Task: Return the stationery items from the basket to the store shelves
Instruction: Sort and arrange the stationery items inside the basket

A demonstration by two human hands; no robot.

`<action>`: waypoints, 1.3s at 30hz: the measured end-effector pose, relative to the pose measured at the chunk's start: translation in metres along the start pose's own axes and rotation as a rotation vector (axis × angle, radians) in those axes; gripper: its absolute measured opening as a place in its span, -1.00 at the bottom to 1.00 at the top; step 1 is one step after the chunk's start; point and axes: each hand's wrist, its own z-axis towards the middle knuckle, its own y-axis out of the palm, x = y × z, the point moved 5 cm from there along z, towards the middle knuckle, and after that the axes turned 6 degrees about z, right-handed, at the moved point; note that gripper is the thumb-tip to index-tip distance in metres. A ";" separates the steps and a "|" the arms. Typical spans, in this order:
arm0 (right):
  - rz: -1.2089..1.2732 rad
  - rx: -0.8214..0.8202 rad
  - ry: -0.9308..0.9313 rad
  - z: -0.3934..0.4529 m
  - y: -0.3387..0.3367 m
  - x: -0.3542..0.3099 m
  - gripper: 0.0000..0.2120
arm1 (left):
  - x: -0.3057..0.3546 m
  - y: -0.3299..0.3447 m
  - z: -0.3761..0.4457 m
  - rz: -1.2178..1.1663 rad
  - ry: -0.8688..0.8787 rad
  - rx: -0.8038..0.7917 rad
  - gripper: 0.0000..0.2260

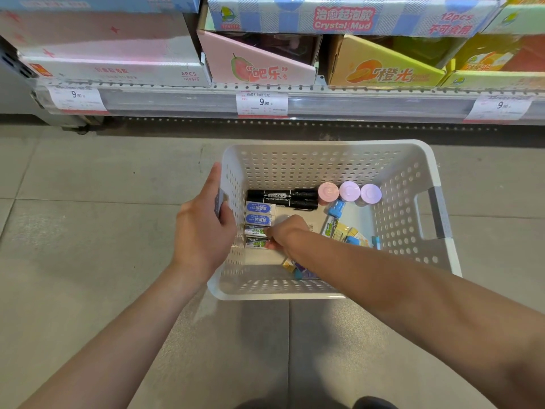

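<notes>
A white perforated basket (407, 184) sits on the floor in front of the shelf. My left hand (203, 228) grips its left handle. My right hand (287, 233) reaches down inside, with fingertips on the small green-and-white packs (254, 230) near the left wall; whether it grips one is hidden. Beside them lie two blue-labelled erasers (259, 213), two black markers (283, 198), three round pink and lilac tubs (349, 191), and small blue and yellow items (343, 228).
The low store shelf (324, 104) carries price tags and display boxes: a pink one (259, 63), an orange one (380, 66), a white one (112, 69). Grey tiled floor (88, 231) surrounds the basket. A dark shoe tip (374, 404) shows at the bottom edge.
</notes>
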 end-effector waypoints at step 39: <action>-1.530 -0.005 -0.939 -0.029 -0.046 -0.042 -0.74 | -0.001 0.000 0.000 0.006 0.011 0.023 -0.47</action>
